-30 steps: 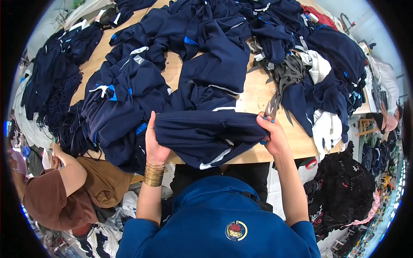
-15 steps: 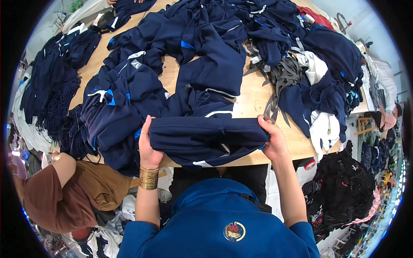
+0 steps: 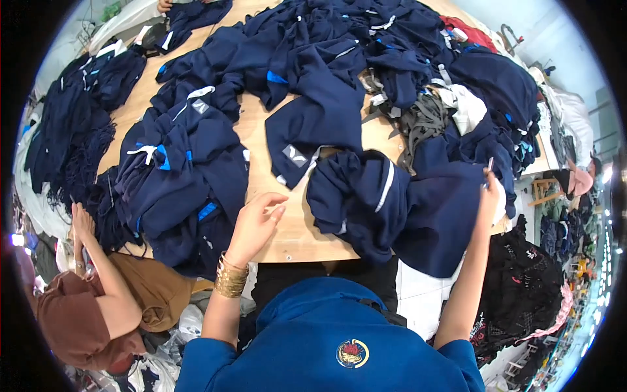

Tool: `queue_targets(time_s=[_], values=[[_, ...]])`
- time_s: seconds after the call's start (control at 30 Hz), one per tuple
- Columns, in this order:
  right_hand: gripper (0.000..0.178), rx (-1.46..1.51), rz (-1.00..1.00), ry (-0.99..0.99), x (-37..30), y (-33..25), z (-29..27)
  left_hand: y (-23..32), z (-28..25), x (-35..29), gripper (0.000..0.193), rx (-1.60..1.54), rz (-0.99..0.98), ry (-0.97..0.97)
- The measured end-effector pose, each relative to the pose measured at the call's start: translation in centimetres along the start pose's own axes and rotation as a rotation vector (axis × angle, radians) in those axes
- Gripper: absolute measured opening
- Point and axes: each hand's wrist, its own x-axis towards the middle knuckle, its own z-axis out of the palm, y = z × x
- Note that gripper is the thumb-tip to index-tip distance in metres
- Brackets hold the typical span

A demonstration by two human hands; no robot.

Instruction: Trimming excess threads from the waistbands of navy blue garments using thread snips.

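A navy garment [image 3: 441, 215] with a white stripe lies bunched on the wooden table [image 3: 294, 245] in front of me, its right part drawn out flat and hanging over the near edge. At the right end of this cloth my right hand [image 3: 488, 199] is closed on its edge; a thin pale tip shows above the fingers, too small to name. My left hand [image 3: 258, 225], with gold bangles at the wrist, hovers over bare wood left of the garment. Its fingers are loosely bent and apart, holding nothing. Beyond it lies another navy piece [image 3: 313, 121] with a pale patch.
Heaps of navy clothing [image 3: 189, 163] cover the left and far table. Grey straps [image 3: 421, 121] and white cloth [image 3: 467, 108] lie among the pile at right. A co-worker in a brown top [image 3: 85, 320] sits at my left, hands at the fringed pile. Black clothing [image 3: 522, 281] is heaped low at right.
The garment, stretched between both hands before, has gone down onto the table and spread to the right. My left hand has let go; my right hand has moved right and outward with the cloth.
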Motion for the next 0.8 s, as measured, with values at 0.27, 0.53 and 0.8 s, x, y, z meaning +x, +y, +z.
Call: queue_targets(time_s=[0.27, 0.53, 0.8], values=[[0.018, 0.163, 0.079, -0.192, -5.5, -7.3, 3.9, -1.9, 3.7, 1.1, 0.03, -0.432, -0.048, -0.078], [0.031, 0.303, 0.405, -0.475, -6.9, -6.8, 9.9, -4.8, 9.8, 6.5, 0.04, -1.249, -0.513, -0.425], [0.016, 0.866, 0.375, -0.265, -3.9, -9.5, 4.3, -0.7, 5.9, 5.9, 0.054, -1.851, -0.19, -0.613]])
